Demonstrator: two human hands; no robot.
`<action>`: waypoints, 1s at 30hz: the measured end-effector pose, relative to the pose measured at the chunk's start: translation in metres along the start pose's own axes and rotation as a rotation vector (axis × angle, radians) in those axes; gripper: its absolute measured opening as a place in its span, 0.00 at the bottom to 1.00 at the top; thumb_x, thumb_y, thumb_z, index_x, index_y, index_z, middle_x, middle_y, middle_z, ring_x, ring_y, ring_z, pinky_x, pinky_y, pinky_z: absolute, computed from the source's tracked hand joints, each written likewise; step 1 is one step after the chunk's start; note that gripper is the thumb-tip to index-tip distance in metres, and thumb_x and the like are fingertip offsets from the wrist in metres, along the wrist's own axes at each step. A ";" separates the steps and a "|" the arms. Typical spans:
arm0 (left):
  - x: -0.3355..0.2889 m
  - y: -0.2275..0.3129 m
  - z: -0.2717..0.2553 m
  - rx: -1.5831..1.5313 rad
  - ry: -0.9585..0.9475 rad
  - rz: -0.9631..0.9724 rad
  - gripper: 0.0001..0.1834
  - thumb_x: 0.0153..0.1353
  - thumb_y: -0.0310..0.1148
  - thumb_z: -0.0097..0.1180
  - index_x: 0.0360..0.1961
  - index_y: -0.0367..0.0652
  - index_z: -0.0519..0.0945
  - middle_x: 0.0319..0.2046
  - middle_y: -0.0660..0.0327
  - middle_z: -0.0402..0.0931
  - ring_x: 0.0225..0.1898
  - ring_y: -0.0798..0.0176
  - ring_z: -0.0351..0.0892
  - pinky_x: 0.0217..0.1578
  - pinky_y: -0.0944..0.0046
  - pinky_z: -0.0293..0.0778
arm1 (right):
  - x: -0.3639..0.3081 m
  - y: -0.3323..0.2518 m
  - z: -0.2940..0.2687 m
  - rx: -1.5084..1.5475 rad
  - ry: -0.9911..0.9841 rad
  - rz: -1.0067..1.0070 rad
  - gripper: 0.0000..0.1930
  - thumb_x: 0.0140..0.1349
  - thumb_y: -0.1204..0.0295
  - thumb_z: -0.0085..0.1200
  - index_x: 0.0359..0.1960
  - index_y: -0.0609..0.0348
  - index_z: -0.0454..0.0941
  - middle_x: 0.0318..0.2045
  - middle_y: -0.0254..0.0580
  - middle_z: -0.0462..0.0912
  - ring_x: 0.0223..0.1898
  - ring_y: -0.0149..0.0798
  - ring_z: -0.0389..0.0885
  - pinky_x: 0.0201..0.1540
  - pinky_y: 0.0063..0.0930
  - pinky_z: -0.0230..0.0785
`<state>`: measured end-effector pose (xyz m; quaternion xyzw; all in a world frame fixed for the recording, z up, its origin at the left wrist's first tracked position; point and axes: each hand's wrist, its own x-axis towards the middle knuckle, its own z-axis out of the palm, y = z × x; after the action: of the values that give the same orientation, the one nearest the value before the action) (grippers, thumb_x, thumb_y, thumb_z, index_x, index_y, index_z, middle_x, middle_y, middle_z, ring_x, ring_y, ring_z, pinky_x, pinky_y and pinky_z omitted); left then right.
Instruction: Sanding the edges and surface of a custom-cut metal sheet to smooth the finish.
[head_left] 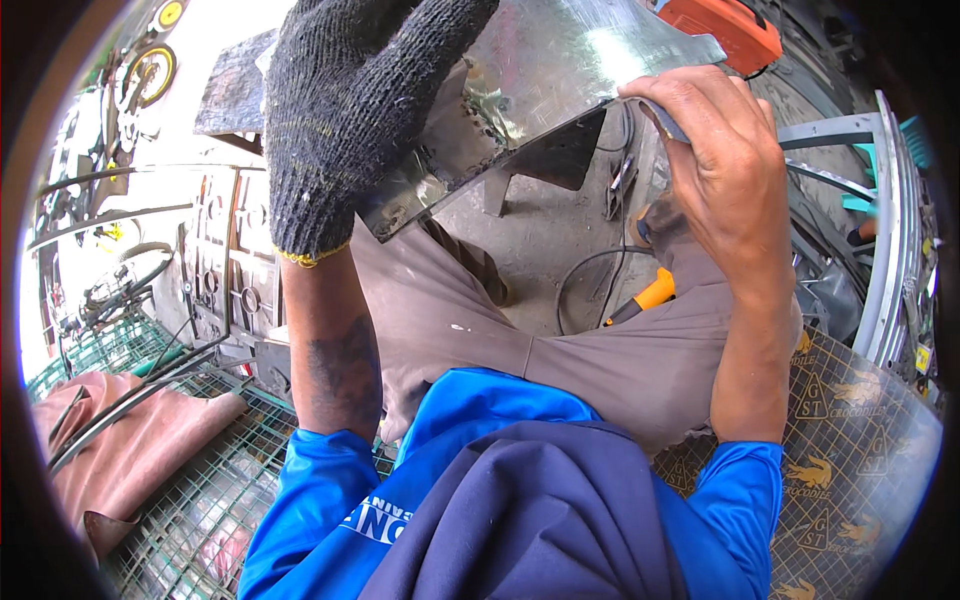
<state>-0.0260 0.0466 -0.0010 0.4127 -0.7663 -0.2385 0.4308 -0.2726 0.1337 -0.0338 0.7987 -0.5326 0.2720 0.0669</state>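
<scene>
A piece of shiny sheet metal (560, 60) with a dark folded flap and a scorched, ragged patch is tilted above my lap. My left hand (335, 130), in a dark grey knitted glove, grips its left side; the fingertips run past the upper edge of the view. The bare fingers of my right hand (725, 140) are curled at the sheet's right edge, the tips touching or nearly touching it. Between them is a small, curved dark piece (665, 121) whose kind I cannot make out.
An orange case (725, 32) lies beyond the sheet. On the floor between my legs are a yellow-handled tool (652, 292) and a dark cable (565, 285). A green wire grid (185, 480) with reddish cloth (150, 440) is at left, a metal frame (885, 230) at right.
</scene>
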 end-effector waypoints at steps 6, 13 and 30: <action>0.005 -0.015 0.002 0.026 0.027 0.061 0.13 0.64 0.36 0.68 0.35 0.34 0.84 0.42 0.50 0.79 0.51 0.52 0.78 0.53 0.54 0.73 | 0.006 -0.002 -0.003 -0.010 -0.005 0.030 0.20 0.55 0.84 0.63 0.48 0.48 0.86 0.46 0.31 0.86 0.49 0.41 0.82 0.50 0.37 0.67; 0.003 0.013 -0.004 0.063 -0.026 -0.011 0.14 0.65 0.37 0.67 0.35 0.34 0.84 0.42 0.49 0.80 0.52 0.51 0.78 0.54 0.53 0.73 | 0.010 0.002 -0.002 -0.005 -0.059 -0.042 0.21 0.53 0.86 0.60 0.46 0.47 0.86 0.47 0.29 0.85 0.49 0.41 0.81 0.50 0.37 0.65; 0.006 -0.017 0.002 0.050 0.031 0.073 0.14 0.65 0.37 0.66 0.35 0.34 0.84 0.42 0.50 0.80 0.50 0.52 0.79 0.53 0.54 0.73 | 0.010 0.004 0.002 0.009 -0.009 -0.035 0.16 0.57 0.82 0.63 0.45 0.49 0.86 0.44 0.31 0.87 0.49 0.41 0.82 0.50 0.36 0.66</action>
<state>-0.0225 0.0320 -0.0119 0.3988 -0.7797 -0.1972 0.4406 -0.2727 0.1223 -0.0314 0.8095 -0.5175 0.2694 0.0658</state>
